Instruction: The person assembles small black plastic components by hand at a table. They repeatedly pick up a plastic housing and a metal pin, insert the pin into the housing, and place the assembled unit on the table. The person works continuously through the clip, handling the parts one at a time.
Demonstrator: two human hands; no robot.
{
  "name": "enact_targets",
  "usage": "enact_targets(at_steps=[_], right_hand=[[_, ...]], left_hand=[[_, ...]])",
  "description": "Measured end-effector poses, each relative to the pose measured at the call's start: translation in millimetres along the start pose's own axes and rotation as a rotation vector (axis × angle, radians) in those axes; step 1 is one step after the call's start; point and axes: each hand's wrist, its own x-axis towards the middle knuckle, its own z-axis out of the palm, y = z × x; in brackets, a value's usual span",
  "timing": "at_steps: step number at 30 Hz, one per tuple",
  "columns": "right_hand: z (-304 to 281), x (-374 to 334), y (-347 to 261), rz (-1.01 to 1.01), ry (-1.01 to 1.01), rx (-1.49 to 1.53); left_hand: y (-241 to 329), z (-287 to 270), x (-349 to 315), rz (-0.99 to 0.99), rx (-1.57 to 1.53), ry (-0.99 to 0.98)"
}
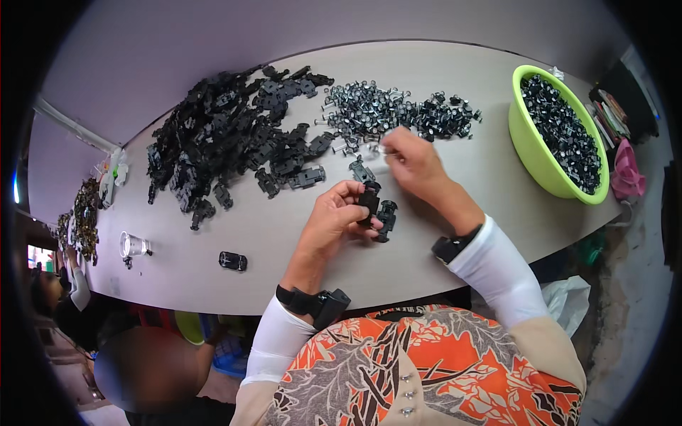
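Left hand gripping a black plastic part, right hand hovering apart beside piled wheel pieces, fingers bending, grip impossible to tell, green tub standing rightward.

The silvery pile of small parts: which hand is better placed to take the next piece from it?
Probably the right hand: it is close to the silvery pile's near edge, though blur hides whether it already pinches something. The left hand is farther away and holds black plastic pieces.
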Motion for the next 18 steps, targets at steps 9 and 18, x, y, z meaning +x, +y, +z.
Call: enact_targets(at_steps=[9,18], right_hand=[[-65.2,-61.3,-28.3,0.339,-0.162,-0.108],[-68.1,-60.0,-7.2,0.186,-0.323,-0.076]], left_hand=[[-10.2,16.7,4.1,0.026,0.083,-0.078],[-12.6,41.5,3.0,-0.112,0.063,-0.135]])
